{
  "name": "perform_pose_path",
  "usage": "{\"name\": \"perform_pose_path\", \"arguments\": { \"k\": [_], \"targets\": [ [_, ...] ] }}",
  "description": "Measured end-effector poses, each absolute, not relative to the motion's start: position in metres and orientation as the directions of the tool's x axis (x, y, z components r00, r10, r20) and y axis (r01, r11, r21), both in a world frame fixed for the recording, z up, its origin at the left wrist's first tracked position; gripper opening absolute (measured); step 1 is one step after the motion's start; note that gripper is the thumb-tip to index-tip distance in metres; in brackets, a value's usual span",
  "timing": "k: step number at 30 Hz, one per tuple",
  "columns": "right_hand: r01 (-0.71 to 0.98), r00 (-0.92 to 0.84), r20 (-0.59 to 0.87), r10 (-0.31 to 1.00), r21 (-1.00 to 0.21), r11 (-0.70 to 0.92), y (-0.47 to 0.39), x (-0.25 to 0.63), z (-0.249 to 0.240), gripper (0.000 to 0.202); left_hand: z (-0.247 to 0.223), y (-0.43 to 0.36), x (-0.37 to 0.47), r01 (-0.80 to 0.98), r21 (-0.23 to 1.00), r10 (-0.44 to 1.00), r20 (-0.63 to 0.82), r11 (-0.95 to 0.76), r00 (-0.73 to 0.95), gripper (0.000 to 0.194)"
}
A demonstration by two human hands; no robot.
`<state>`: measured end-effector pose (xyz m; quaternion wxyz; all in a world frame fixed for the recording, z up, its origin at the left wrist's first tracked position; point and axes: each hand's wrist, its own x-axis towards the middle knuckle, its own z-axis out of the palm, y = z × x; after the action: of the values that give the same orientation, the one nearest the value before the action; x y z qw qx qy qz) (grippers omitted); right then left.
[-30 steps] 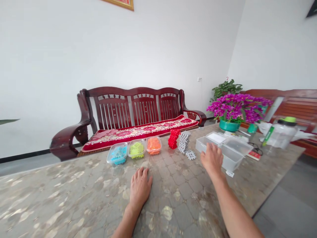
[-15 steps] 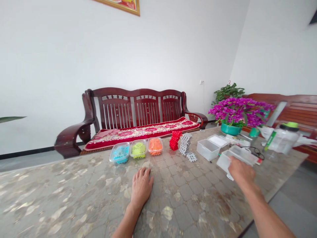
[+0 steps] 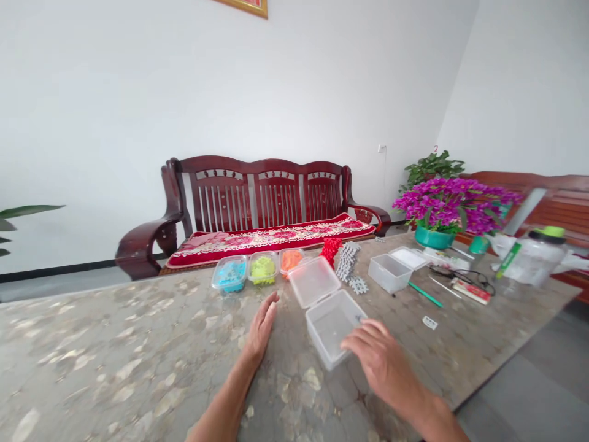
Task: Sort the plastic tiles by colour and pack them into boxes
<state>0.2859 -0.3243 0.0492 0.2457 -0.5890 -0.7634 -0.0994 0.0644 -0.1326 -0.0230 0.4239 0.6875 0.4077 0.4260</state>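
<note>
My right hand (image 3: 375, 351) grips the right wall of a clear plastic box (image 3: 317, 337), its hinged lid (image 3: 314, 282) thrown back toward the far side. Only a small dark spot shows inside the box near my fingers. To the left of the box, my left hand (image 3: 264, 326) is turned on edge over the table with fingers extended, holding nothing. Beyond it stand small clear tubs of blue pieces (image 3: 230, 274), yellow-green pieces (image 3: 262, 270) and orange pieces (image 3: 291, 260). Red pieces (image 3: 330, 248) and grey snowflake-shaped pieces (image 3: 348, 261) are stacked behind the lid.
Farther right is a second open plastic box (image 3: 389, 275). Around it lie a green pen (image 3: 426, 295), a small white label (image 3: 430, 323), glasses (image 3: 481, 280) and a red-and-white box (image 3: 471, 291). Purple flowers in a teal pot (image 3: 435, 237) and a plastic bottle (image 3: 543, 261) stand behind.
My right hand has brought the clear plastic box leftward and nearer, in front of the tubs. My left hand has turned from palm-down onto its edge.
</note>
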Motion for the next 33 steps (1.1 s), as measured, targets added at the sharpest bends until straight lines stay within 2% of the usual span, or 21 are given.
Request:
{"name": "perform_pose_path", "arguments": {
  "k": [3, 5, 7, 12, 15, 17, 20, 22, 24, 26, 28, 33],
  "targets": [
    [0.869, -0.331, 0.438, 0.836, -0.205, 0.451, -0.296, 0.268, 0.042, 0.034, -0.019, -0.140, 0.060, -0.120, 0.982, 0.937, 0.179, -0.149, 0.300, 0.063],
    [0.839, -0.353, 0.428, 0.832, -0.248, 0.484, -0.275, 0.266, 0.038, 0.035, -0.016, -0.144, 0.060, -0.303, 0.953, 0.943, 0.124, -0.027, 0.308, 0.069],
    [0.824, -0.350, 0.422, 0.837, -0.286, 0.489, -0.254, 0.268, 0.036, 0.038, -0.013, -0.147, 0.059, -0.389, 0.921, 0.954, 0.091, 0.029, 0.286, 0.075],
    [0.766, -0.358, 0.457, 0.814, -0.355, 0.536, -0.216, 0.262, 0.028, 0.040, -0.013, -0.146, 0.051, -0.328, 0.945, 0.964, 0.069, 0.020, 0.258, 0.078],
    [0.716, -0.328, 0.544, 0.772, -0.391, 0.579, -0.208, 0.255, 0.016, 0.048, -0.021, -0.145, 0.047, -0.255, 0.966, 0.977, 0.017, 0.039, 0.214, 0.069],
    [0.725, -0.223, 0.619, 0.753, -0.411, 0.552, -0.206, 0.260, 0.005, 0.055, -0.026, -0.145, 0.046, -0.278, 0.960, 0.980, 0.010, 0.046, 0.197, 0.060],
    [0.828, 0.099, 0.693, 0.714, -0.456, 0.327, -0.203, 0.289, -0.009, 0.050, -0.031, -0.144, 0.045, -0.329, 0.943, 0.986, 0.008, 0.048, 0.167, 0.056],
    [0.875, 0.315, 0.672, 0.670, -0.479, 0.070, -0.201, 0.320, -0.016, 0.041, -0.032, -0.141, 0.044, -0.330, 0.943, 0.990, 0.015, 0.033, 0.142, 0.058],
    [0.872, 0.454, 0.612, 0.648, -0.454, -0.182, -0.197, 0.349, -0.018, 0.040, -0.031, -0.137, 0.044, -0.295, 0.955, 0.992, 0.044, -0.006, 0.122, 0.060],
    [0.841, 0.539, 0.549, 0.639, -0.391, -0.373, -0.193, 0.372, -0.018, 0.048, -0.030, -0.133, 0.044, -0.245, 0.968, 0.991, 0.081, -0.052, 0.108, 0.058],
    [0.809, 0.587, 0.494, 0.641, -0.325, -0.490, -0.189, 0.385, -0.016, 0.054, -0.029, -0.130, 0.044, -0.203, 0.975, 0.987, 0.111, -0.086, 0.115, 0.056],
    [0.777, 0.624, 0.352, 0.698, -0.184, -0.602, -0.182, 0.394, -0.012, 0.059, -0.026, -0.130, 0.044, -0.155, 0.982, 0.977, 0.137, -0.112, 0.165, 0.054]
  ]
}}
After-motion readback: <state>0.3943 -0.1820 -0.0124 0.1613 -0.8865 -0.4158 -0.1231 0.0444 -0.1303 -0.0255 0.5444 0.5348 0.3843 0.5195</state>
